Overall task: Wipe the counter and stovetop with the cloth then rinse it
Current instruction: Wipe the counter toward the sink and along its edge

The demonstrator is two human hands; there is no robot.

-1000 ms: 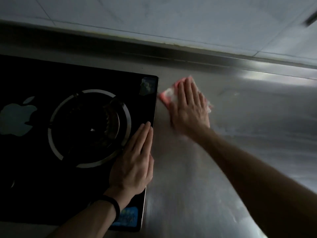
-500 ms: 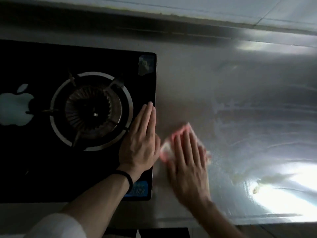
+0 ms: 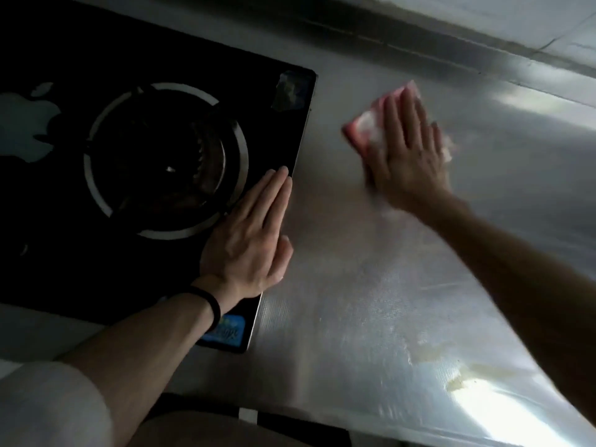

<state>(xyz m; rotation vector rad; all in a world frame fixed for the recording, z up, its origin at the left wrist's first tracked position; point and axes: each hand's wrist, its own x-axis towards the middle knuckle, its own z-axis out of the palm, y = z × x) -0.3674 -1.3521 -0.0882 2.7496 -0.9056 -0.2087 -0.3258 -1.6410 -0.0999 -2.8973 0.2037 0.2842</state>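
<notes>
A pink and white cloth (image 3: pixel 366 129) lies on the steel counter (image 3: pixel 354 301), right of the stove and near the back. My right hand (image 3: pixel 408 153) presses flat on it, fingers pointing to the wall; most of the cloth is hidden under the palm. The black glass stovetop (image 3: pixel 64 253) fills the left side, with a ringed gas burner (image 3: pixel 164 156). My left hand (image 3: pixel 250 240) rests flat on the stovetop's right edge, fingers together, holding nothing. A black band circles that wrist.
A yellowish smear (image 3: pixel 458 379) marks the counter near the front right, beside a bright glare. A raised steel backsplash (image 3: pixel 419 56) runs along the back under the tiled wall. A blue sticker (image 3: pixel 225 332) sits at the stove's front right corner.
My right hand has swept the cloth from the front of the counter, beside my left hand, back toward the wall and to the right. My left hand has stayed on the stove edge.
</notes>
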